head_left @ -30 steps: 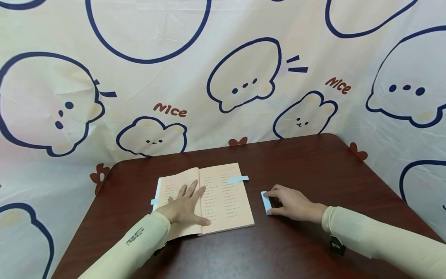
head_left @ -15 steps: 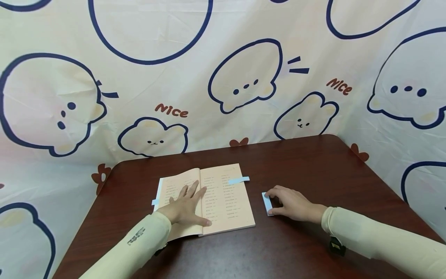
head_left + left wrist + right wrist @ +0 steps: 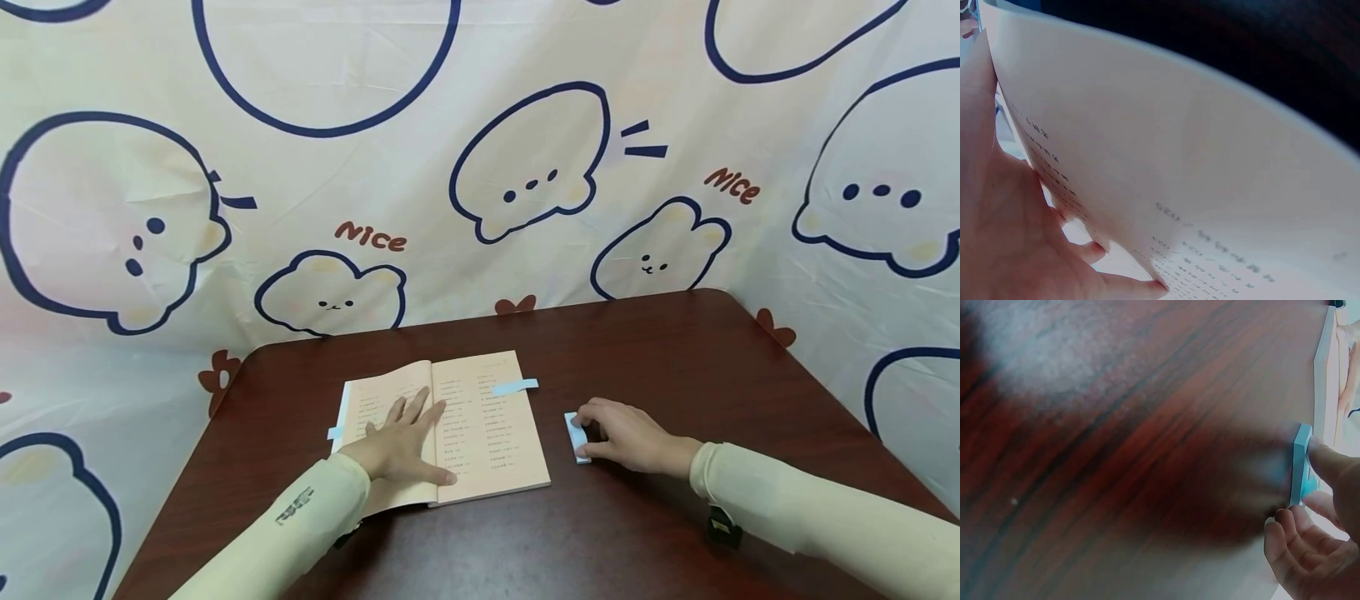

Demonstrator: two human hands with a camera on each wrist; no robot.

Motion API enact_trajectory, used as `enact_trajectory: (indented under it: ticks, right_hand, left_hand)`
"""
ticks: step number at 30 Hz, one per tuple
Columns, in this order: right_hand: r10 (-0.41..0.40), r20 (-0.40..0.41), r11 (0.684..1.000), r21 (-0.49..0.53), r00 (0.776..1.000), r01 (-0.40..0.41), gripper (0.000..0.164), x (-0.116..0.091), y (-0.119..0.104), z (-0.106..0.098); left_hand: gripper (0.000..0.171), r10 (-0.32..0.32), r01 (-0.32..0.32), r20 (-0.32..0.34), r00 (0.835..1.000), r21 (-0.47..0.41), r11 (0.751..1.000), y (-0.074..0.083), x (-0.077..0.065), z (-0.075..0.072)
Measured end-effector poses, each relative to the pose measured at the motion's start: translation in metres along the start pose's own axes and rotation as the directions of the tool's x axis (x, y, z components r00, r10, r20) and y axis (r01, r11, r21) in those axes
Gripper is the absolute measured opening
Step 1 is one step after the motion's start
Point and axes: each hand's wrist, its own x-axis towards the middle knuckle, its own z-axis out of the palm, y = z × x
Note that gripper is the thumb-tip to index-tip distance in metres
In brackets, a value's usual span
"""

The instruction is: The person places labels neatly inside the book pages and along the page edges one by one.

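An open book point(image 3: 491, 450) lies on the table with printed text on both pages. My left hand point(image 3: 401, 450) rests spread across its left page and spine, the thumb reaching onto the right page. In the left wrist view the curved page point(image 3: 1147, 125) rises beside my left hand point(image 3: 1029, 225). To the right of the book is a small light-blue sticky note pad point(image 3: 573, 437). My right hand point(image 3: 626, 435) pinches at the pad's right side with thumb and forefinger. In the right wrist view, the fingertips of my right hand point(image 3: 1316, 531) meet the upper face of the pad point(image 3: 1300, 465).
One blue sticky strip point(image 3: 516, 387) sticks out past the book's right edge, another blue tab point(image 3: 334, 433) past its left edge. The dark brown table point(image 3: 637, 350) is bordered by a cartoon-printed cloth point(image 3: 420, 183) at the back and sides.
My right thumb and forefinger have shifted slightly left and closer together over the sticky note pad. My left hand stays in place on the book.
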Motion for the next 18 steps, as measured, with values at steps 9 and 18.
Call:
enact_trajectory:
  ticks: [9, 18]
  right_hand:
    - [-0.01, 0.009, 1.0, 0.014, 1.0, 0.009, 0.027, 0.0079, -0.0044, -0.0021]
    - [-0.017, 0.048, 0.999, -0.035, 0.999, 0.019, 0.022, 0.0102, -0.0067, -0.0071]
  left_hand:
    - [0.122, -0.001, 0.001, -0.005, 1.0, 0.01, 1.0, -0.0012, -0.0017, -0.0011]
    - [0.122, -0.001, 0.001, 0.004, 1.0, 0.016, 1.0, 0.0001, 0.001, -0.0009]
